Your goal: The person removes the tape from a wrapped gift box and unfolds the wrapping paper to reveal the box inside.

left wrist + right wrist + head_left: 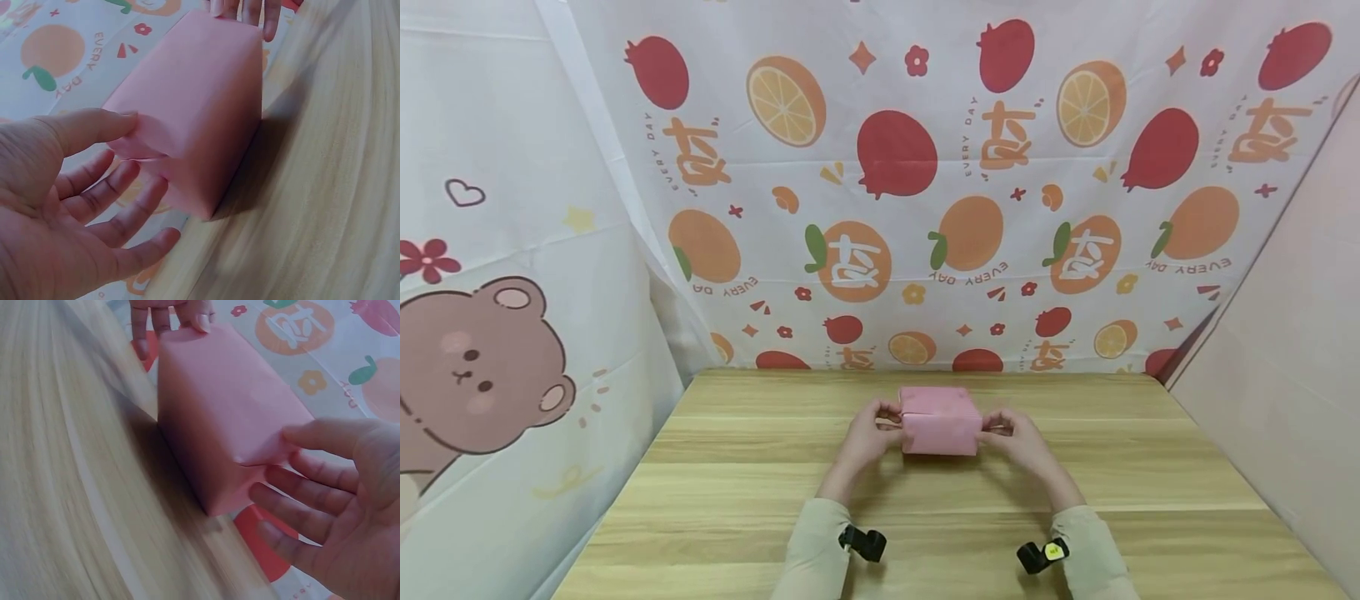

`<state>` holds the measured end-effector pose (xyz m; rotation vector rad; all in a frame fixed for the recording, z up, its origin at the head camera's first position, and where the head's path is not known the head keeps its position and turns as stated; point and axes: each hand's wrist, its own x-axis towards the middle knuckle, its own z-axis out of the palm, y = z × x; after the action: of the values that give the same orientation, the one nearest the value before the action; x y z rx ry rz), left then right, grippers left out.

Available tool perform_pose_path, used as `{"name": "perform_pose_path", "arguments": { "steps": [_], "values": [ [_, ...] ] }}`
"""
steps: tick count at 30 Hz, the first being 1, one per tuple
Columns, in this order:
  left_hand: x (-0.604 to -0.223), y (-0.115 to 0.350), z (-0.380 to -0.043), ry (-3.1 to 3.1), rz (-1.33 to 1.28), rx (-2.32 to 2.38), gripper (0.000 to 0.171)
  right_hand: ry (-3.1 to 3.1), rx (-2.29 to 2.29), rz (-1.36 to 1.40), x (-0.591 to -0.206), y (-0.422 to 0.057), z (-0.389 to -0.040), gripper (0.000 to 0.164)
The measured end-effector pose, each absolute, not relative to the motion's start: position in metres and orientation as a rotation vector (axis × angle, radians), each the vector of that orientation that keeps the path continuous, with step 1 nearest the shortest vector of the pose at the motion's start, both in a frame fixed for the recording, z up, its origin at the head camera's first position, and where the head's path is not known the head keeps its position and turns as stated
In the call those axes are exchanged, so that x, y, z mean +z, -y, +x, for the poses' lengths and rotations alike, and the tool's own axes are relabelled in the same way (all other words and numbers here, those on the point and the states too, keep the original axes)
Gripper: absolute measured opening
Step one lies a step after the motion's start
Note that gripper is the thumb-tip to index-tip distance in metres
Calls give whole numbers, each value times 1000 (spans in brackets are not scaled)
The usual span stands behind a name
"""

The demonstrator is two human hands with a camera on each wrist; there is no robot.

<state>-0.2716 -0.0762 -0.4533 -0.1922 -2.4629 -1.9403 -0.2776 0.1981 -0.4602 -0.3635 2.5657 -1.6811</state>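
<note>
A box wrapped in pink paper (pixel 942 429) is at the back part of the table, between both hands. My left hand (pixel 871 432) holds its left end; in the left wrist view the thumb lies along the upper edge and the fingertips (pixel 159 184) meet the folded end face. At the other end, my right hand (pixel 1011 433) grips in the same way. The right wrist view shows its thumb over the top corner and fingertips (pixel 257 492) at the end face. A paper fold runs along each end. The underside is hidden.
The wood-grain table (pixel 737 500) ends at a fruit-print cloth (pixel 760 192) just behind the box. A bear-print cloth (pixel 482 367) hangs at the left, and a pale panel (pixel 1285 350) stands at the right. Black wrist cameras (pixel 868 543) sit on both sleeves.
</note>
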Motion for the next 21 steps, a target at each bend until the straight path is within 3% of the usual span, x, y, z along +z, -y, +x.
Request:
{"name": "perform_pose_path", "arguments": {
  "steps": [7,21],
  "values": [
    [-457,85,-270,2619,-222,-1815,35,-2609,-1413,-499,-466,-203,-281,28],
    [-458,86,-270,2725,-358,-1719,24,-2546,-1381,-607,-469,-207,-282,21]
  ]
}}
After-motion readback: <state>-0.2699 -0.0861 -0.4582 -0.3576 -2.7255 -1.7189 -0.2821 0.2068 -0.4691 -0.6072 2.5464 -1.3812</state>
